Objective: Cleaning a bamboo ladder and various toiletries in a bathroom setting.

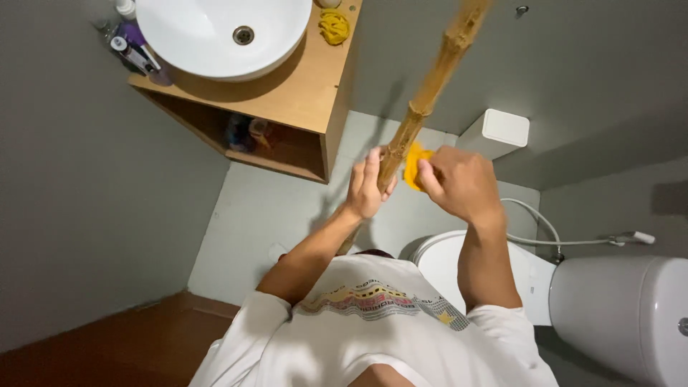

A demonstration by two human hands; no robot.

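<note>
Pole (430,93) of bamboo, stiff and likely light, slants up above the toilet (616,308); left hand (367,188) wraps its lower part, right hand (459,183) pinches a soft yellow cloth (411,165) against it

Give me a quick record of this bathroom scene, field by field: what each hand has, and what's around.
Left hand: left hand wrapped around the long knotty bamboo pole, which runs up and to the right
Right hand: right hand pinching a small yellow cloth against the pole
Basin: round white ceramic basin on a wooden vanity shelf
Also on the vanity: a yellow scrubber
Toilet: white toilet at lower right
Bin: white lidded bin by the wall
</note>
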